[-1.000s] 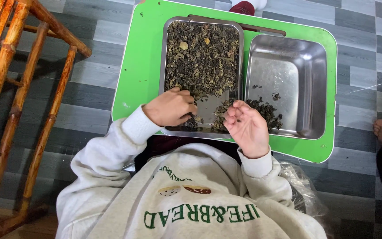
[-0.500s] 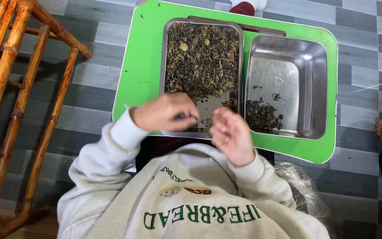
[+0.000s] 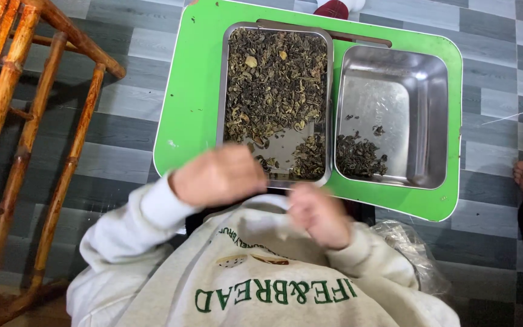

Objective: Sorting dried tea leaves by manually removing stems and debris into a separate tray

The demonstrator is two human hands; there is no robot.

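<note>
Nearest the camera is the person's pale sweatshirt (image 3: 255,284) with green lettering across the chest. Just above it both hands are raised and blurred. The left hand (image 3: 219,175) hangs over the near edge of the green table (image 3: 192,91), close to the near left corner of the left tray (image 3: 220,91), with its fingers curled under; whether they pinch anything cannot be told. The right hand (image 3: 319,215) is drawn back toward the chest, short of the table's near edge, fingers loosely bent; its grip cannot be told either, and nothing is visibly held.

The left tray is a flat rectangular steel tray. It is thickly covered with dark dried leaves (image 3: 276,85) over its far and middle parts, with a few pale bits near the far edge. Its near end shows bare metal with only scattered leaves and a small heap by the near right corner.

Just beside it, toward the table's right edge, sits a deeper steel pan (image 3: 425,121). It is mostly bare, with a small pile of leaves (image 3: 361,156) at its near left corner and a few stray pieces farther in.

A bamboo chair (image 3: 19,121) stands on the grey tiled floor (image 3: 128,60) well left of the table. A crumpled clear plastic bag (image 3: 410,242) lies by the person's right sleeve.
</note>
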